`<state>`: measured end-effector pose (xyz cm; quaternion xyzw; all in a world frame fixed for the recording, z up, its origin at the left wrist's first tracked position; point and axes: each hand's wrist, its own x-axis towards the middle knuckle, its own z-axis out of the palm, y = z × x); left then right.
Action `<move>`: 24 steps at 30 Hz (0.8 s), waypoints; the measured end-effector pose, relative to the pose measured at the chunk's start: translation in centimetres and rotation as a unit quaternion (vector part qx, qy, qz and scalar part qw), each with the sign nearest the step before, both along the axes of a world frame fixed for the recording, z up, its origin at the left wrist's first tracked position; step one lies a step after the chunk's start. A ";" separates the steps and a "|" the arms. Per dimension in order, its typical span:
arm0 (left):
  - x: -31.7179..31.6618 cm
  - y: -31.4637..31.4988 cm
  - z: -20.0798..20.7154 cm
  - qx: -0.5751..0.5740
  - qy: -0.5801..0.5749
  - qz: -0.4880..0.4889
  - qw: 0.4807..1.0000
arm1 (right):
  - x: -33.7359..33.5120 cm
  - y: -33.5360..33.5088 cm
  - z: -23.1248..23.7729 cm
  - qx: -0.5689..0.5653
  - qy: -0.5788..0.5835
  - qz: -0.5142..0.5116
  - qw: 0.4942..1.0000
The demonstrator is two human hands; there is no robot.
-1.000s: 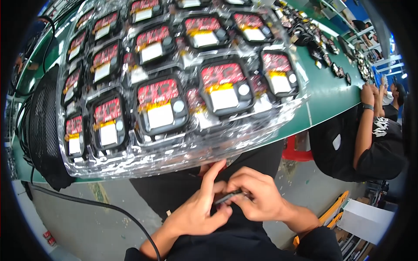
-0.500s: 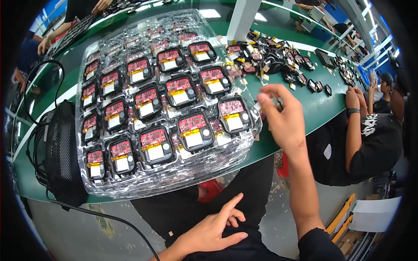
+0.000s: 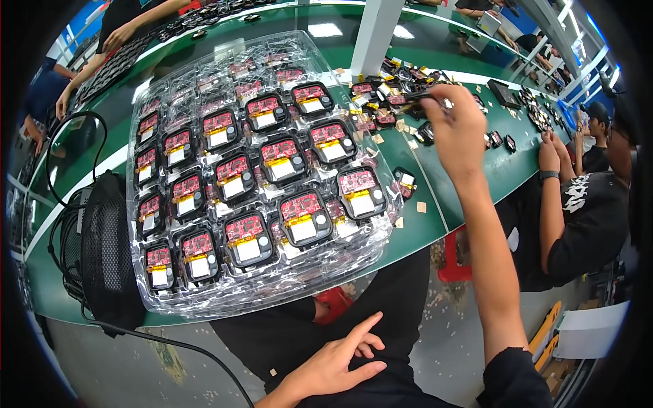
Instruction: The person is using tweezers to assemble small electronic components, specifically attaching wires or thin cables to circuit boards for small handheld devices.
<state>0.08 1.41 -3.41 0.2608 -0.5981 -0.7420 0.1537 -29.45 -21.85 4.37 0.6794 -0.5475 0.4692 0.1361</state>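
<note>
My left hand [image 3: 337, 360] rests open over my lap, index finger stretched out and holding nothing. Out over the table's right side, my right hand [image 3: 459, 129] is curled closed at the edge of a heap of loose black-cased modules [image 3: 401, 73]. A dark module [image 3: 416, 102] shows at its fingertips, partly hidden by the fingers. Left of it stands a stack of clear plastic trays [image 3: 272, 251]; the top one holds rows of black-cased modules with red circuit boards [image 3: 304, 216], yellow tape and white rectangles. One loose module [image 3: 406, 182] lies beside the stack's right edge.
A black mesh bag [image 3: 105, 251] and black cable stand left of the trays. A white post [image 3: 374, 41] rises behind them. Small tan squares [image 3: 422, 207] dot the green table [image 3: 435, 177]. A co-worker [image 3: 578, 217] sits at the right; other people's arms reach in at upper left.
My right hand has moved away from the tray's right edge, up to the loose heap, uncovering the module beside the stack. My left hand stays about where it was. The view has shifted slightly.
</note>
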 end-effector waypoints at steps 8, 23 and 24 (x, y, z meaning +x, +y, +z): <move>0.2 -1.1 -0.5 0.053 0.064 0.093 0.992 | 3.1 14.5 1.6 0.208 -0.244 0.309 0.895; -0.2 -1.6 -2.8 0.306 0.134 0.226 0.915 | 10.5 23.8 -9.2 0.510 -0.557 0.152 0.638; -0.2 -1.6 -2.8 0.297 0.122 0.234 0.918 | 10.7 23.8 -9.2 0.489 -0.593 0.160 0.619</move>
